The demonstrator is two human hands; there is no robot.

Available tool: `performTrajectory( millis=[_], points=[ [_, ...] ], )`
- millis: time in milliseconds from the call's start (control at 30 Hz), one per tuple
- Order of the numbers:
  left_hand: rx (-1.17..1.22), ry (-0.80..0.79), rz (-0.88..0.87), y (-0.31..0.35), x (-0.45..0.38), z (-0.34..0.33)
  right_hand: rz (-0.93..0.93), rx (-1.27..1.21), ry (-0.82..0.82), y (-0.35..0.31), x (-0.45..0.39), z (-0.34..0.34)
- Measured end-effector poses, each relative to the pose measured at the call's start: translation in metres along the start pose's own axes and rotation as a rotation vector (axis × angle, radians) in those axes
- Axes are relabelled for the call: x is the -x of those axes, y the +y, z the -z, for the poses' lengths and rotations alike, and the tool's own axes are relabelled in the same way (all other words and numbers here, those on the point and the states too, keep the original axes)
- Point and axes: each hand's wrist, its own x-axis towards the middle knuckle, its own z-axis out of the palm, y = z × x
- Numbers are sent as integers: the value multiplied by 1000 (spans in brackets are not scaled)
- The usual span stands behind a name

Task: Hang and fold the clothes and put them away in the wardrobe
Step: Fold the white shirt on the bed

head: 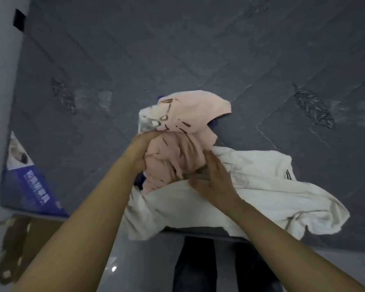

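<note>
At six o'clock on the grey mattress [177,60], at its near edge, we have a heap of clothes: a pink garment [183,144] lying on top of a white garment [261,186], with a scrap of dark blue cloth [140,182] showing beneath. Our left hand [143,148] grasps the pink garment at its nine o'clock side, fingers curled into the fabric; our right hand [214,182] lies on the heap at four o'clock, but motion blur keeps us from telling whether it grips or merely presses. The white garment already hangs over the edge, so we judge that lifting the pink one could drag it to the floor [135,260].
</note>
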Motion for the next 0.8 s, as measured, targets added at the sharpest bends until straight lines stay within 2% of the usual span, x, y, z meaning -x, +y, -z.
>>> performTrajectory(
  millis=[100,200,300,433,500,567,633,667,733,800],
  points=[
    [411,-112,-141,71,10,18,-44,84,-23,-6,1,-20],
    [608,-133,-289,148,15,32,-113,162,-50,-12,3,-33],
    [676,-15,-377,192,14,50,-144,242,-51,-15,3,-38],
    [649,153,-360,177,2,80,-137,313,-47,-17,2,-38],
    [423,303,-309,145,-2,80,-116,322,-37,-15,2,-36],
    [-26,345,-254,102,-7,66,-86,245,-11,-13,3,-33],
    [-365,201,-236,54,-6,38,-66,56,63,-10,10,-27],
    [-547,114,-283,30,-3,23,-61,-20,116,-7,15,-22],
    [-1046,-1,-468,-9,1,-9,-72,-77,245,2,27,-9],
    [-1411,-102,-626,-37,4,-41,-133,-68,404,17,41,8]
  ],
)
